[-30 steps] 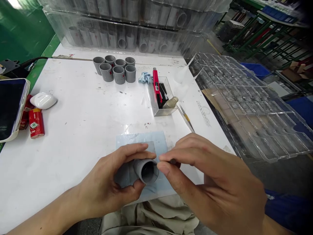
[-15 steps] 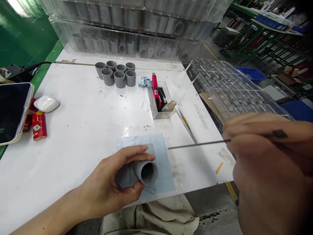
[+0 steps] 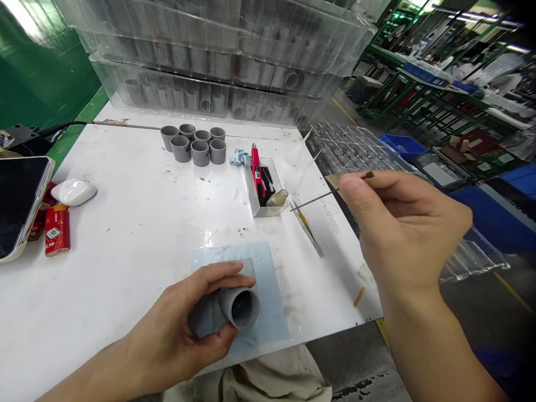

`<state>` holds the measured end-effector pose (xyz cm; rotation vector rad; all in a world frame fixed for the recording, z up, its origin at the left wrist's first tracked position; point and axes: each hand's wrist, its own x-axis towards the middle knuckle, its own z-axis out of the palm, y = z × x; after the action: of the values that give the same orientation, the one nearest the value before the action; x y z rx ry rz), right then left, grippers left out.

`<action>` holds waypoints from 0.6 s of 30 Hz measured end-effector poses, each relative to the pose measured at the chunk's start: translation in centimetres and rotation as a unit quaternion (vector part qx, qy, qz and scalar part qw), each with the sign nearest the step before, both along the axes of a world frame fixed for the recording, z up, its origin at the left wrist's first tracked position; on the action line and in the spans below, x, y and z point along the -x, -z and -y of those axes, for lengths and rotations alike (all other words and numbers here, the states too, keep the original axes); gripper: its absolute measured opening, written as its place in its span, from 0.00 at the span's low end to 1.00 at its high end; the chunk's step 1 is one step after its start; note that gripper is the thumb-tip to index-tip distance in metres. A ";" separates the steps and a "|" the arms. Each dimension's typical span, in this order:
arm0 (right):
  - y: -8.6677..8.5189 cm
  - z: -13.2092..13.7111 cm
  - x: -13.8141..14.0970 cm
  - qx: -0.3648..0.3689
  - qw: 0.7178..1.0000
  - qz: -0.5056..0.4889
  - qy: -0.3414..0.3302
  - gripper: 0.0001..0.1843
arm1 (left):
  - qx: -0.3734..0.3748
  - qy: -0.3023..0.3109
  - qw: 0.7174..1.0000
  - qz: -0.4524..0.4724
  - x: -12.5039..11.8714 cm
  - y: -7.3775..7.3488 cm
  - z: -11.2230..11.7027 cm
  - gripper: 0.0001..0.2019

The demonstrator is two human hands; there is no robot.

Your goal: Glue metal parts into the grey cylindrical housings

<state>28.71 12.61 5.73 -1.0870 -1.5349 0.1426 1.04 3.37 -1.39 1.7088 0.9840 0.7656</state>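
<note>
My left hand (image 3: 190, 318) is closed around a short grey plastic tube (image 3: 227, 304), thumb and fingers curled on its sides. The tube lies on its side with its open end toward the right, over a light blue cloth (image 3: 272, 312). Some dark rings show inside the opening, too dim to make out. Up at the right, my right hand (image 3: 402, 218) pinches a thin metal rod (image 3: 314, 199) between thumb and fingers. One end of the rod points left over the table, apart from the tube; a small dark piece sits at its other end.
Several grey tubes (image 3: 200, 153) stand upright at the back. A clear box (image 3: 270, 211) holds a red cutter (image 3: 256, 173), with tweezers (image 3: 307, 229) beside it. Clear trays (image 3: 167, 100) rise behind. A phone (image 3: 20, 206), white mouse-like object (image 3: 75, 192) and red packet (image 3: 57, 230) lie left.
My right hand has moved away from the camera, carrying the rod over near the tweezers. The view has shifted slightly. My left hand keeps its hold on the tube.
</note>
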 end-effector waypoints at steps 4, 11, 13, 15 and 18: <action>0.0 -1.4 -0.5 -0.014 1.000 -0.001 -0.005 0.03 | -0.008 -0.007 1.000 -0.005 0.0 0.1 0.0 0.37; 0.3 -3.0 0.5 -0.039 0.997 0.067 0.013 0.05 | -0.008 -0.018 1.000 0.002 -0.2 -0.1 0.0 0.37; 0.9 -3.5 0.8 -0.008 0.996 0.090 0.006 0.05 | -0.007 -0.024 1.000 0.002 -0.2 -0.1 0.0 0.37; 1.5 -3.9 0.9 0.049 0.990 0.129 -0.013 0.04 | -0.003 -0.022 1.000 0.000 -0.1 -0.1 0.0 0.36; 2.2 -3.4 0.6 0.115 0.979 0.163 -0.042 0.01 | 0.006 -0.015 1.000 -0.004 0.0 0.0 0.0 0.37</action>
<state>28.13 16.05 3.52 -1.2761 -1.8956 0.2117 1.05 3.39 -1.35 1.6912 1.0199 0.7706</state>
